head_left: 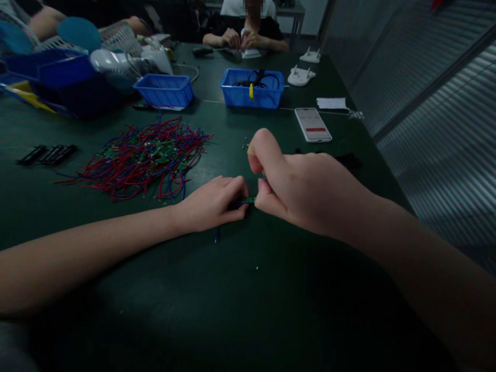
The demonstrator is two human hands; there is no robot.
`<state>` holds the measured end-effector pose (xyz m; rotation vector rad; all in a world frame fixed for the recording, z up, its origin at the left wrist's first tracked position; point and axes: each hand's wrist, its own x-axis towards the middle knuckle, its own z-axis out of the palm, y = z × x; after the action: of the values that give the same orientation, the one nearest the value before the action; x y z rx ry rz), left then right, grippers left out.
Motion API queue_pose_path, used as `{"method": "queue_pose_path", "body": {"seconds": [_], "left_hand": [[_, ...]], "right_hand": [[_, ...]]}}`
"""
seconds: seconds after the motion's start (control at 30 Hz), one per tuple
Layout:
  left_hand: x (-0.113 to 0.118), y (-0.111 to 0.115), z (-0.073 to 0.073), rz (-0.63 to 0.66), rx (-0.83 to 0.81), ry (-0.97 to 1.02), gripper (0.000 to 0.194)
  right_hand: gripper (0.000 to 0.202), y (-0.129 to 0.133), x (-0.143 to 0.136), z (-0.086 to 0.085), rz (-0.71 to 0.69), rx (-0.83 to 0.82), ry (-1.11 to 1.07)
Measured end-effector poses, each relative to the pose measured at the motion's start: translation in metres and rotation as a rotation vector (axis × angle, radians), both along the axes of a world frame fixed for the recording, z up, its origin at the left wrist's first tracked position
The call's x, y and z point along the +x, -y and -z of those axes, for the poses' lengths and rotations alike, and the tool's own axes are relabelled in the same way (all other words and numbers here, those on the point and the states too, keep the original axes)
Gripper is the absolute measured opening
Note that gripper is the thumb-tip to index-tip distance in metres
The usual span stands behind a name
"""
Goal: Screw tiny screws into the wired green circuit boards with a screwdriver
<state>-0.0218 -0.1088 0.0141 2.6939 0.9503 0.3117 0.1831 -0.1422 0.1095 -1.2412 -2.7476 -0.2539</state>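
My left hand point(217, 204) rests low over the green table and pinches a small green circuit board point(251, 200) with a blue wire point(217, 235) hanging below the hand. Against the board's right end is my right hand point(306, 186), its fingers curled tight. Whatever the right hand grips is hidden by its fingers. Behind my left forearm lies a heap of green circuit boards with red and blue wires point(147, 155). Several tiny screws point(245, 144) are scattered just beyond my right hand.
Black plastic parts point(48, 154) lie at the left. Blue bins point(251, 97) stand across the back, one holding black cables. A phone point(313, 125) and white plastic parts point(301, 76) are at the right. Opposite me, a person's hands point(242, 39) hold a white object.
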Motion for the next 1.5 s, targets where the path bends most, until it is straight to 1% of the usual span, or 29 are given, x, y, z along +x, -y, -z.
{"method": "queue_pose_path", "body": {"seconds": [0.1, 0.2, 0.3, 0.4, 0.47, 0.53, 0.6, 0.67, 0.7, 0.73, 0.77, 0.83, 0.97, 1.03, 1.13, 1.2, 1.27, 1.37, 1.43, 1.5], "left_hand": [[0.000, 0.001, 0.000, -0.002, 0.006, 0.010, 0.024], [0.001, 0.001, -0.001, -0.005, 0.015, 0.006, 0.021], [0.002, 0.001, -0.002, -0.015, 0.013, -0.004, 0.019], [0.002, 0.001, -0.003, -0.022, 0.009, -0.008, 0.019], [0.003, 0.001, -0.003, -0.023, 0.002, -0.008, 0.019], [0.003, 0.001, -0.003, -0.024, -0.003, -0.010, 0.018], [0.003, 0.001, -0.003, -0.026, 0.004, -0.010, 0.018], [0.002, 0.001, -0.003, -0.024, 0.004, -0.003, 0.019], [0.002, 0.001, -0.003, -0.022, 0.000, 0.002, 0.019], [0.002, 0.001, -0.002, -0.020, -0.004, 0.007, 0.019], [0.002, 0.001, -0.002, -0.020, -0.007, 0.010, 0.020], [0.002, 0.001, -0.002, -0.021, -0.014, 0.003, 0.019], [0.002, 0.000, -0.003, -0.017, -0.046, -0.028, 0.020], [0.003, 0.000, -0.003, -0.023, -0.047, -0.035, 0.024], [0.004, 0.001, -0.005, -0.016, -0.053, -0.042, 0.027], [0.004, 0.000, -0.005, -0.011, -0.071, -0.031, 0.028], [0.003, 0.000, -0.005, -0.015, -0.084, -0.010, 0.027], [0.002, -0.001, -0.002, -0.007, -0.058, 0.005, 0.025], [0.001, -0.001, -0.002, 0.005, -0.028, -0.001, 0.022], [0.001, -0.001, -0.002, 0.004, -0.006, -0.009, 0.020]], "right_hand": [[0.048, 0.003, 0.004, -0.006, -0.084, -0.107, -0.018], [0.038, 0.001, 0.009, -0.008, -0.110, -0.110, -0.005], [0.036, -0.007, 0.011, -0.005, -0.062, -0.012, 0.044], [0.046, -0.015, 0.012, 0.000, 0.007, 0.067, 0.045], [0.054, -0.019, 0.013, 0.002, 0.052, 0.092, 0.020], [0.057, -0.020, 0.014, 0.003, 0.086, 0.098, -0.009], [0.049, -0.019, 0.015, 0.002, 0.051, 0.024, -0.050], [0.035, -0.016, 0.014, 0.000, -0.035, -0.105, -0.097], [0.033, -0.014, 0.013, -0.001, -0.073, -0.157, -0.113], [0.034, -0.012, 0.012, -0.002, -0.097, -0.183, -0.119], [0.037, -0.010, 0.011, -0.003, -0.109, -0.179, -0.110], [0.039, -0.007, 0.010, -0.004, -0.125, -0.113, -0.053], [0.035, -0.007, 0.011, -0.003, -0.132, 0.031, 0.040], [0.040, -0.009, 0.011, -0.002, -0.090, 0.070, 0.040], [0.048, -0.010, 0.010, 0.001, 0.018, 0.122, 0.032], [0.049, -0.009, 0.009, 0.002, 0.049, 0.113, 0.011], [0.048, -0.008, 0.008, 0.002, 0.007, 0.028, -0.049], [0.052, -0.004, 0.007, -0.001, -0.126, -0.118, -0.119], [0.050, -0.004, 0.007, -0.003, -0.168, -0.131, -0.086], [0.046, -0.007, 0.008, -0.004, -0.153, -0.080, -0.017]]}}
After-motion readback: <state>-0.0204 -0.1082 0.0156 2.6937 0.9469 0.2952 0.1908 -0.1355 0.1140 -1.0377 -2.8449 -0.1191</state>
